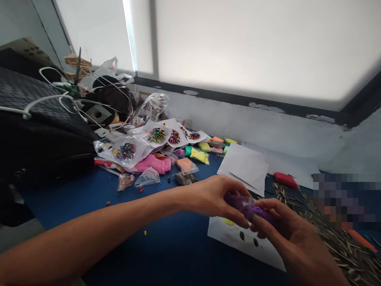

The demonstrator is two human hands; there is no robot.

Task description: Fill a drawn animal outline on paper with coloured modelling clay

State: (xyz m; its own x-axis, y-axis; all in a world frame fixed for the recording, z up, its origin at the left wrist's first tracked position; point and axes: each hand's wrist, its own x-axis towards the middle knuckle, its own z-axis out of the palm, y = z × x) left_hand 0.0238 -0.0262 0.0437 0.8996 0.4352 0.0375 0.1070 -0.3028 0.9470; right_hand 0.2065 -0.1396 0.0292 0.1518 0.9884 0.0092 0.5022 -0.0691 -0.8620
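Purple packet [257, 213], clear wrapping, held up off the table [166, 250], toward its right end. Both hands on it: left hand [218, 198] grasps the left part between thumb and fingers; right hand [279, 226] pinches the right part. Slight blur at the fingertips.

Beneath the hands, a white sheet [216, 232] carrying a yellow lump [228, 221] and two dark seeds [242, 236].

To the right, a heap of striped seeds [342, 248] spreads toward the table's right side. A red packet [285, 180] sits beyond it. Blank papers [247, 163] lie near the far edge.

Left of these, coloured packets [200, 155] cluster toward the far edge, with a grey packet [185, 178] nearer the left hand. Pink bundle [154, 163] further left, just beside papers bearing seed clusters [127, 151], coloured bits among them.

Table's left end: large black bag [38, 139], white cable [49, 98] across it.
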